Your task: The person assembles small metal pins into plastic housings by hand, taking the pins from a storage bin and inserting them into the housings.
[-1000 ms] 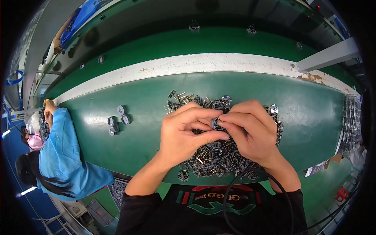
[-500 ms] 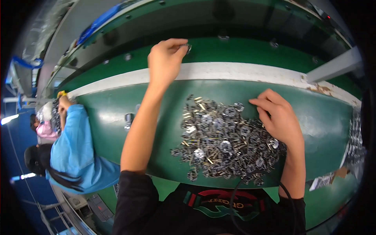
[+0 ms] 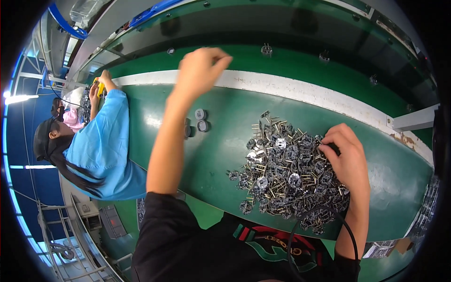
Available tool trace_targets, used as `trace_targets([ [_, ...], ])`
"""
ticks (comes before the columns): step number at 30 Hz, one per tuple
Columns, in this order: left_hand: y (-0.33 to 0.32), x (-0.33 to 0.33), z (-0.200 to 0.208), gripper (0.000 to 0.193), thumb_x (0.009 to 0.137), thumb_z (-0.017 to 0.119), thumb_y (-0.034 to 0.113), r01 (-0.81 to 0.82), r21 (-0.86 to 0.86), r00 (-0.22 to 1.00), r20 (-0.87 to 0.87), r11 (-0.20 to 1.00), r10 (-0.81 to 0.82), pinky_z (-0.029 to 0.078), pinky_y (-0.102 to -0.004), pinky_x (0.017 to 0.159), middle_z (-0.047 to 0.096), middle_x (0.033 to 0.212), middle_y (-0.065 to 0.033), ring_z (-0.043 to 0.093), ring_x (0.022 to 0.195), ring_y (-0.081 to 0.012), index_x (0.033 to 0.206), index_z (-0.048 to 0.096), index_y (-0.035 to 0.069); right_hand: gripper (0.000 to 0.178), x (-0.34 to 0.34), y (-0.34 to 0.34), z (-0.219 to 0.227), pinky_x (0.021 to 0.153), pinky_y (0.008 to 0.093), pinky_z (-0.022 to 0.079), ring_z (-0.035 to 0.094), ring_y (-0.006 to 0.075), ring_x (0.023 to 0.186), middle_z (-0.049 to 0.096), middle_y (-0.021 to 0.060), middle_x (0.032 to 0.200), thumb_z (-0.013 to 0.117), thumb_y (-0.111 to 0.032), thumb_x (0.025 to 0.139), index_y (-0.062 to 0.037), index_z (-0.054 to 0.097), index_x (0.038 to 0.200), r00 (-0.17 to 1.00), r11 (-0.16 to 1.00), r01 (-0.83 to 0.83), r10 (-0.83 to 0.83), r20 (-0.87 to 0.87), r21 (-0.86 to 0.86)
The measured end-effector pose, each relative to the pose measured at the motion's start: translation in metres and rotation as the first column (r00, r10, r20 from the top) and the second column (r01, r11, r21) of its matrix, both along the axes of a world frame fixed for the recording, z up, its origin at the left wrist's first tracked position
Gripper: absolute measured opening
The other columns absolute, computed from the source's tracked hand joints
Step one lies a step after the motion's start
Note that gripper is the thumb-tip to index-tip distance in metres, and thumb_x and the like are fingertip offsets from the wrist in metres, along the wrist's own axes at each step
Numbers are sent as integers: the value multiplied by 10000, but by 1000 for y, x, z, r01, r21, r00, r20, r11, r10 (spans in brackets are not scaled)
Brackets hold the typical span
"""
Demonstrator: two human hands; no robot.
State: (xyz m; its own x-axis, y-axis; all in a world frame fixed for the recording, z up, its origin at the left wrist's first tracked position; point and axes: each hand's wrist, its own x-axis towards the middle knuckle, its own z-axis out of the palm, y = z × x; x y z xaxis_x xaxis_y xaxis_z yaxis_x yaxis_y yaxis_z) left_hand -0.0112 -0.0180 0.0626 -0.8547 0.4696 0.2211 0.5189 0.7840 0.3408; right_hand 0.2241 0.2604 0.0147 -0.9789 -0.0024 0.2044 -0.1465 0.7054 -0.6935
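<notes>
Left hand, a second ago joined with the right over the pile, now reaches to the upper centre, fingers pinched; contents indiscernible. Right hand rests curled on the heap of small grey pinned metal components, centre-right of the green tabletop.

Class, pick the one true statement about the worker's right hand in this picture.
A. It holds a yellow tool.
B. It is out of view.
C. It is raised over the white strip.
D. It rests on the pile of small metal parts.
D: the right hand lies on the right edge of the pile of small metal parts, while the left hand is the one raised near the white strip.
</notes>
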Motion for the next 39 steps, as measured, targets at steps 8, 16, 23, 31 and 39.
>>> trace_targets([
  [8, -75, 75, 4, 240, 805, 750, 212, -38, -230, 972, 218, 973, 90, 541, -392, 744, 714, 854, -162, 695, 783, -319, 971, 743, 39, 185, 9, 12, 5, 609, 270, 506, 610, 164, 673, 661, 97, 940, 650, 131, 738, 27, 622, 889, 993, 974, 107, -114, -23, -201],
  [16, -72, 79, -21, 241, 776, 726, 113, -185, -89, 948, 248, 979, 202, 548, -383, 757, 647, 866, -151, 681, 785, -293, 995, 717, 13, 183, 12, 5, 4, 568, 233, 471, 590, 123, 664, 540, 71, 801, 630, 133, 761, 18, 634, 903, 992, 946, 97, -119, -52, -310],
  [23, -80, 79, -47, 185, 821, 704, -42, -180, 208, 965, 226, 962, 131, 584, -319, 754, 629, 1035, -143, 693, 875, -231, 1001, 682, -4, 137, 8, 2, 16, 514, 236, 428, 522, 101, 603, 533, 52, 767, 637, 117, 773, 5, 585, 834, 997, 986, 69, -70, -7, -155],
  [31, -20, 114, -21, 327, 806, 678, -166, -129, 823, 933, 290, 553, -215, 587, -327, 918, 581, 1216, -135, 643, 1087, -215, 1118, 646, -72, 160, 10, -5, 22, 570, 220, 468, 592, 105, 681, 640, 70, 885, 729, 85, 766, 8, 710, 904, 967, 950, 40, -115, -227, -310],
  [39, 65, 170, -25, 491, 761, 718, -181, -11, 852, 773, 340, 524, -536, 582, -324, 940, 565, 1196, -128, 644, 1082, -216, 1227, 611, -68, 139, 17, -32, 27, 590, 245, 523, 649, 128, 696, 669, 100, 921, 748, 65, 795, 25, 708, 922, 945, 890, -4, -145, -292, -455],
])
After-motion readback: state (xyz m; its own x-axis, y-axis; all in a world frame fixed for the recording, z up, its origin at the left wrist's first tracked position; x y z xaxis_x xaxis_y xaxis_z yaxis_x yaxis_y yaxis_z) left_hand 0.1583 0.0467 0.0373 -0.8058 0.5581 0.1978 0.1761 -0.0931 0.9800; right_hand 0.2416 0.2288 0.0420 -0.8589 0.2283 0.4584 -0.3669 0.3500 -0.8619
